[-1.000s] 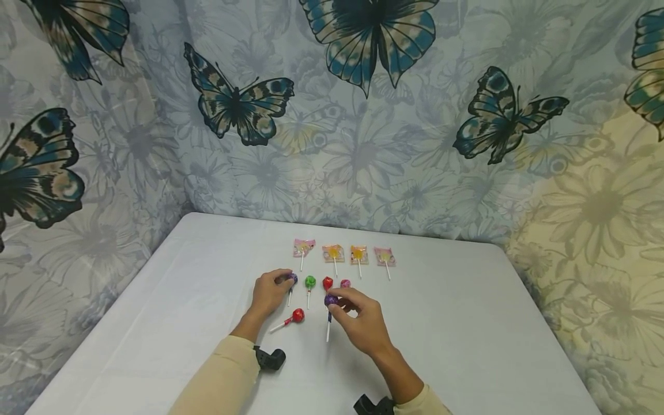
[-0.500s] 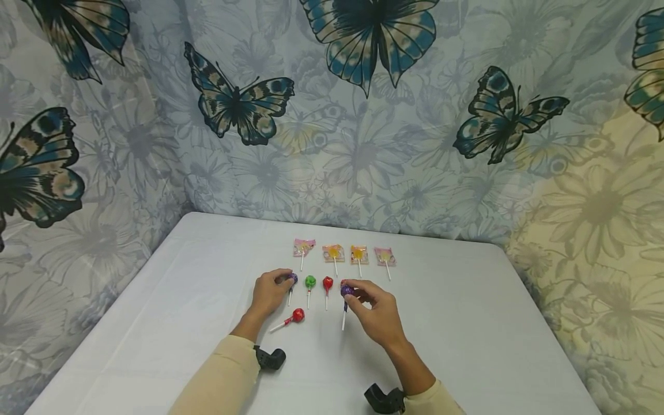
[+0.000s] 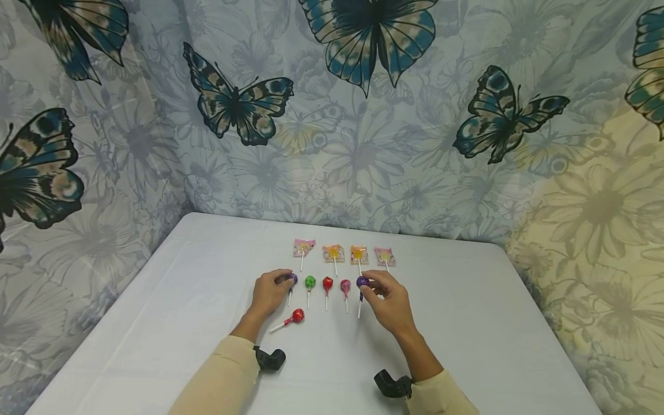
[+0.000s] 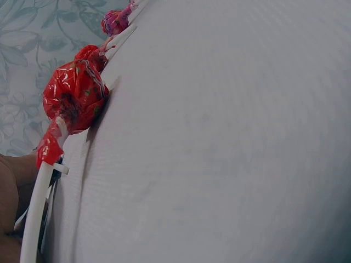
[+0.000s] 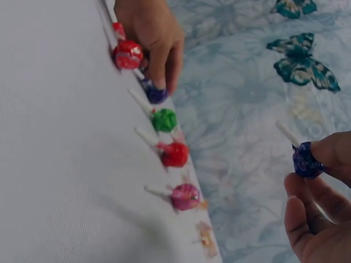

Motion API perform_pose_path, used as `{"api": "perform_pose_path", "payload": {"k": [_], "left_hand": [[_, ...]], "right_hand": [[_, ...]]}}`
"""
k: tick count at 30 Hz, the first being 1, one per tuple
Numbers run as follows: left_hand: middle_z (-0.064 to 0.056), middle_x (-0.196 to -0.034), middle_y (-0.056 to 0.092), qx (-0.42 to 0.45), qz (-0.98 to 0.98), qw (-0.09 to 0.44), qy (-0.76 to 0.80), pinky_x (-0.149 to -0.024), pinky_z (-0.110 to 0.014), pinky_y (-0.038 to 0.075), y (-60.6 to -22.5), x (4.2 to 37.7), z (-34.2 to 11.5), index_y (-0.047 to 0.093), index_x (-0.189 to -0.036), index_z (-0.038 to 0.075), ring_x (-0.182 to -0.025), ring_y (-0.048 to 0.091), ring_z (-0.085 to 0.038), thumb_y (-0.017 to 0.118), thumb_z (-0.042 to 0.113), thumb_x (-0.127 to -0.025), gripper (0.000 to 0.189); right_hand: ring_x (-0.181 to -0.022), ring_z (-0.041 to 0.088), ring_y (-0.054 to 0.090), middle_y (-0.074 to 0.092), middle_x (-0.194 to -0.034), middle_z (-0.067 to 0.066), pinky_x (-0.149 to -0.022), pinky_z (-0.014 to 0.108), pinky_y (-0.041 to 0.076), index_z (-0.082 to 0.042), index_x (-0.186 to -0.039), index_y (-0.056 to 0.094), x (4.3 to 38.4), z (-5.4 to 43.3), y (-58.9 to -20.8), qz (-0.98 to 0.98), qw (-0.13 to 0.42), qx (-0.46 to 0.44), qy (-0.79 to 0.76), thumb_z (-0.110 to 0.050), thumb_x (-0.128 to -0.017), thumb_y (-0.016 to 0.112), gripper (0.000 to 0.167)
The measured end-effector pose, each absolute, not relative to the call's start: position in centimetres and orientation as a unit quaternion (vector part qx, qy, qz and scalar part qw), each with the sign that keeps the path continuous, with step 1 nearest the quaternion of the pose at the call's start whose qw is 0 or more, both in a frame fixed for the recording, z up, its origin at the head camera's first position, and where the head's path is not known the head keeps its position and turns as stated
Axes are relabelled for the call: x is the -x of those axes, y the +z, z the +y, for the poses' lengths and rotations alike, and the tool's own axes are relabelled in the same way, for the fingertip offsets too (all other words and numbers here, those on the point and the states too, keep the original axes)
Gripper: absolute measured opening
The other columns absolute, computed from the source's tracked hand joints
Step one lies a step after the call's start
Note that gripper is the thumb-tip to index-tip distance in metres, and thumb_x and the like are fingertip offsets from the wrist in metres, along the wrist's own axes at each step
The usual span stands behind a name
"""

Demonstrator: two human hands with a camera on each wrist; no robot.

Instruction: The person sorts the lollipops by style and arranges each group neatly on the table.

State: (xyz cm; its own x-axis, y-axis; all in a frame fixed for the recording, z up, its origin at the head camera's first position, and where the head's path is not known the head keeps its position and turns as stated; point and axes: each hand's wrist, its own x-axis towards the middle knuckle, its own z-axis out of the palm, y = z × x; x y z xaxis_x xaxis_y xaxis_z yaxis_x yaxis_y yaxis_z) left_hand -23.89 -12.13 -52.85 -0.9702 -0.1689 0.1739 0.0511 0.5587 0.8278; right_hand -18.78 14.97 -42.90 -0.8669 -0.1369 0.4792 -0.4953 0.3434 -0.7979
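My right hand [image 3: 390, 302] pinches a purple lollipop [image 3: 362, 282] by its ball, the white stick pointing down toward me; in the right wrist view this lollipop [image 5: 307, 160] is off the table. At the left end of the nearer row, my left hand [image 3: 270, 294] has thumb and fingers on another purple lollipop [image 3: 293, 279] lying on the table. Between the hands lie a green lollipop [image 3: 310, 282], a red lollipop [image 3: 328, 283] and a pink lollipop [image 3: 345, 285]. Closer to me, a second red lollipop [image 3: 298, 315] lies slanted; it looms large in the left wrist view.
Behind that row, several flat lollipops in clear wrappers, such as a pink-wrapped one [image 3: 304, 248] and an orange one [image 3: 359, 254], form a back row. The white table [image 3: 207, 248] meets a butterfly-print cloth wall [image 3: 358, 150] at its far edge.
My right hand has carried the purple lollipop to the right and away from me, past the pink lollipop, which is now uncovered. The left hand has stayed in place.
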Motion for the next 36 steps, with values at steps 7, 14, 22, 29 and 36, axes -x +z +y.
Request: {"api": "perform_pose_path", "payload": {"k": [7,14,22,29,36], "left_hand": [[-0.011,-0.107,0.069,-0.029,-0.874,0.122,-0.469,-0.083,-0.043,0.048,-52.7,23.8,-12.0,0.071,-0.112,0.006,-0.095,0.06,-0.026,0.071,0.01,-0.087,0.026],[-0.009,-0.107,0.069,-0.033,-0.871,0.117,-0.475,-0.084,-0.041,0.048,-52.8,23.9,-12.1,0.071,-0.113,0.007,-0.095,0.06,-0.024,0.071,0.011,-0.087,0.027],[-0.009,-0.106,0.069,-0.033,-0.873,0.12,-0.472,-0.083,-0.041,0.048,-52.8,23.9,-12.1,0.072,-0.113,0.007,-0.095,0.06,-0.025,0.071,0.011,-0.087,0.026],[-0.009,-0.108,0.068,-0.035,-0.871,0.114,-0.477,-0.085,-0.041,0.047,-52.7,23.9,-12.2,0.071,-0.114,0.007,-0.097,0.059,-0.025,0.071,0.012,-0.088,0.027],[-0.009,-0.107,0.068,-0.032,-0.871,0.119,-0.475,-0.084,-0.041,0.048,-52.8,23.9,-12.1,0.071,-0.114,0.007,-0.096,0.06,-0.025,0.071,0.011,-0.087,0.026]], "right_hand": [[-0.088,0.03,0.065,0.065,-0.105,0.016,-0.074,0.034,0.053,0.005,-0.112,0.067,21.1,16.1,-46.2,-0.808,0.168,-0.189,0.532,0.008,-0.084,0.069,0.027],[-0.088,0.024,0.066,0.066,-0.104,0.009,-0.073,0.027,0.053,0.001,-0.111,0.069,22.5,16.6,-47.9,-0.817,0.165,-0.178,0.523,0.004,-0.084,0.07,0.027],[-0.092,0.026,0.066,0.067,-0.105,0.01,-0.08,0.037,0.052,0.0,-0.112,0.069,23.7,16.5,-49.1,-0.842,0.127,-0.127,0.509,0.001,-0.085,0.07,0.027],[-0.094,0.029,0.065,0.067,-0.109,0.013,-0.081,0.04,0.052,-0.001,-0.114,0.069,24.5,16.3,-49.8,-0.86,0.08,-0.088,0.496,-0.002,-0.087,0.069,0.027],[-0.093,0.027,0.065,0.067,-0.106,0.011,-0.078,0.039,0.052,-0.004,-0.113,0.07,24.7,16.3,-50.6,-0.87,0.059,-0.057,0.485,-0.004,-0.086,0.07,0.027]]}}
